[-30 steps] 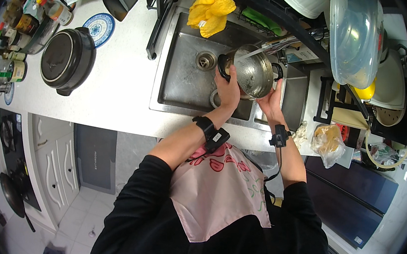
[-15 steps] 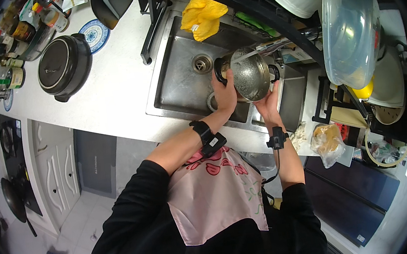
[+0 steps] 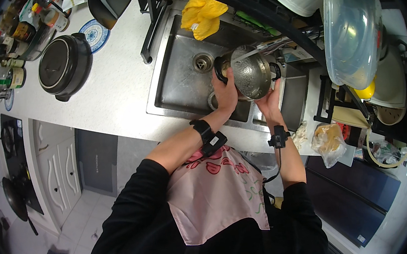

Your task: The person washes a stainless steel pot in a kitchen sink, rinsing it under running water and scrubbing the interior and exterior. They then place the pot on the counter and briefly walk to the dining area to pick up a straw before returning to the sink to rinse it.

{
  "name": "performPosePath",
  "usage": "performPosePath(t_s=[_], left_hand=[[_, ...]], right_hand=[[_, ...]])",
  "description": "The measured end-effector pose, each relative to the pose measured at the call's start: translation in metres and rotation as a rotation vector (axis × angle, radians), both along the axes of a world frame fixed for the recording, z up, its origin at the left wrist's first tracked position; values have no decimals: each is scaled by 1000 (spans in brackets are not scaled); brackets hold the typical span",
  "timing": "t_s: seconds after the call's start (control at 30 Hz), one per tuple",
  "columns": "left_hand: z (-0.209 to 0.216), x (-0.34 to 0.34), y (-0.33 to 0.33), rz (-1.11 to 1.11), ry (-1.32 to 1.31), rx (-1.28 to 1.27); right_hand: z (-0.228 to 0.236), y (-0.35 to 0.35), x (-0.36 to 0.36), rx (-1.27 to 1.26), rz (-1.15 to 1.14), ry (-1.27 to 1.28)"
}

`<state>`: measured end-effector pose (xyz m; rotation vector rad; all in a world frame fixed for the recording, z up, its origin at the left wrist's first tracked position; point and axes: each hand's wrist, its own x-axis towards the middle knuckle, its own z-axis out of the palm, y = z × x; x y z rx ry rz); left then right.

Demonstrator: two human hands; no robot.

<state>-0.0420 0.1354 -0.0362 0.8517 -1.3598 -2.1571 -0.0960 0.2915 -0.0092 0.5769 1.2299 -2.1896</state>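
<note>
Over the metal sink [image 3: 172,93] I hold a steel pot [image 3: 253,79] with two black handles, its wet, shiny inside facing up. My left hand [image 3: 226,95] is closed on the pot's left side by the handle, its fingers partly hidden. My right hand [image 3: 270,102] grips the pot's lower right side below the other handle; some of its fingers are out of sight underneath. A pale narrow strip crosses the pot's far rim; whether it is the tap spout or water I cannot tell. The sink drain [image 3: 203,62] lies left of the pot.
A yellow cloth [image 3: 204,18] hangs at the sink's far edge. A black rack [image 3: 271,13] arches above the sink, with a clear plastic basin [image 3: 349,27] on the right. A dark lidded pot [image 3: 61,67] and a blue-patterned plate [image 3: 95,36] stand on the left counter.
The pot has shifted very slightly to the right and its inside looks less frothy, with more bare metal showing. Both hands keep their hold.
</note>
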Motion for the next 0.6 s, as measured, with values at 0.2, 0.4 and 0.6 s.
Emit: performPosePath(t_s=[0.2, 0.4, 0.6], left_hand=[[-5, 1, 2, -35, -20, 13], [-6, -1, 3, -31, 2, 39], [-6, -2, 2, -4, 43, 44]], right_hand=[[5, -2, 2, 11, 19, 6], [6, -3, 2, 3, 12, 11], [1, 1, -1, 17, 24, 6]])
